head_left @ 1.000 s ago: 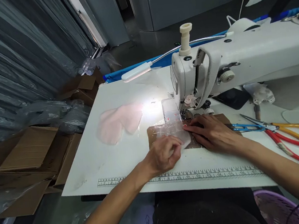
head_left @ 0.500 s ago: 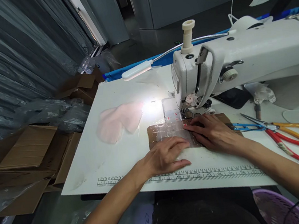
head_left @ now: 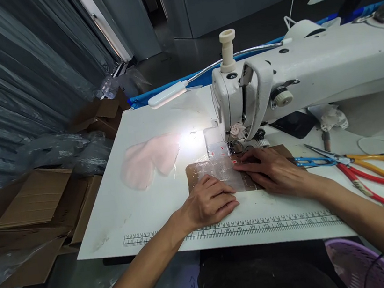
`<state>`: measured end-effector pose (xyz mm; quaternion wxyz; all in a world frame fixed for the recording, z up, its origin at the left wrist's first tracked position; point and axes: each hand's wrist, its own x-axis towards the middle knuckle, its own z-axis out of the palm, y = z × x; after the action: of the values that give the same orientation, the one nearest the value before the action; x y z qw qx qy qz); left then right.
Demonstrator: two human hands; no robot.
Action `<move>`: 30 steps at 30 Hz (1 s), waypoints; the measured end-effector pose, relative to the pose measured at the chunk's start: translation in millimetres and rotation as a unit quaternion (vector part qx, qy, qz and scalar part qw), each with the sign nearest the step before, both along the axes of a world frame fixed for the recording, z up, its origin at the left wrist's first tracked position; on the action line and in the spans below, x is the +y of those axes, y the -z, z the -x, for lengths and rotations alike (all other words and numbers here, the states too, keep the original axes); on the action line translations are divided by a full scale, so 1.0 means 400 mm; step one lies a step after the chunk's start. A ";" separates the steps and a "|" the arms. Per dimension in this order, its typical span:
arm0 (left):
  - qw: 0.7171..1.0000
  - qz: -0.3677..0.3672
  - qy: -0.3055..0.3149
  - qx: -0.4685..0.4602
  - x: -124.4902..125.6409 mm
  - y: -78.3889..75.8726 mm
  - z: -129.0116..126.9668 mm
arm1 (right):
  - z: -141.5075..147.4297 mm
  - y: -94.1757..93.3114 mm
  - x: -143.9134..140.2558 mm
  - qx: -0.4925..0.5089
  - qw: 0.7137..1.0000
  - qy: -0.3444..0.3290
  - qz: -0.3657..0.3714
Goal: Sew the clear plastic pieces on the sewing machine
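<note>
Under the needle end of the white sewing machine point(head_left: 296, 73) lies a brown sheet point(head_left: 192, 176) with a clear, shiny plastic piece point(head_left: 222, 170) on top. Small red marks show on the plastic. My left hand point(head_left: 213, 200) rests on the sheet's near left part, fingers stretched out side by side and lying flat. Close to the presser foot point(head_left: 235, 147), my right hand point(head_left: 275, 168) presses the sheet down, thumb and forefinger stretched out by a red mark point(head_left: 234, 161). The undersides of both hands are hidden.
Pale pink fabric point(head_left: 149, 159) lies on the white table left of the machine, under a lit lamp point(head_left: 167, 95). To the right are blue thread snips point(head_left: 314, 161) and red-and-orange-handled scissors point(head_left: 376, 171). Cardboard boxes point(head_left: 32, 198) stand left; a purple basket point(head_left: 363, 263) is below.
My left hand has drawn its spread thumb and fingers closer together and shifted slightly left on the sheet. My right hand stays by the presser foot. The whole view has shifted a little.
</note>
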<state>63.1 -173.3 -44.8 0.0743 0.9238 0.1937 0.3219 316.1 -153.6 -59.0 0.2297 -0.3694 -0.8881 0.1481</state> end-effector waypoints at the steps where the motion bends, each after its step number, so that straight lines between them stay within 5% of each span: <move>1: 1.000 -0.002 0.002 0.000 0.000 0.000 -0.001 | 0.001 0.001 0.000 -0.002 1.000 0.001 0.000; 15: 1.000 0.024 0.003 0.002 0.002 -0.007 0.004 | -0.015 -0.034 -0.019 -0.043 0.998 -0.035 0.006; 18: 0.998 0.007 -0.059 -0.026 0.027 -0.017 0.002 | -0.014 -0.028 -0.019 -0.047 0.998 -0.043 -0.008; 22: 0.987 -0.052 -0.136 0.071 0.071 -0.023 -0.014 | -0.014 -0.026 -0.020 -0.051 0.998 -0.033 -0.024; 30: 0.958 -0.107 -0.114 0.238 0.148 -0.020 -0.040 | -0.004 -0.010 -0.018 -0.039 0.998 -0.016 -0.041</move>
<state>79.1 -114.0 -37.0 -0.1105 0.9479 0.2745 0.1175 317.9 -160.7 -55.0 0.2075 -0.3508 -0.9076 0.1004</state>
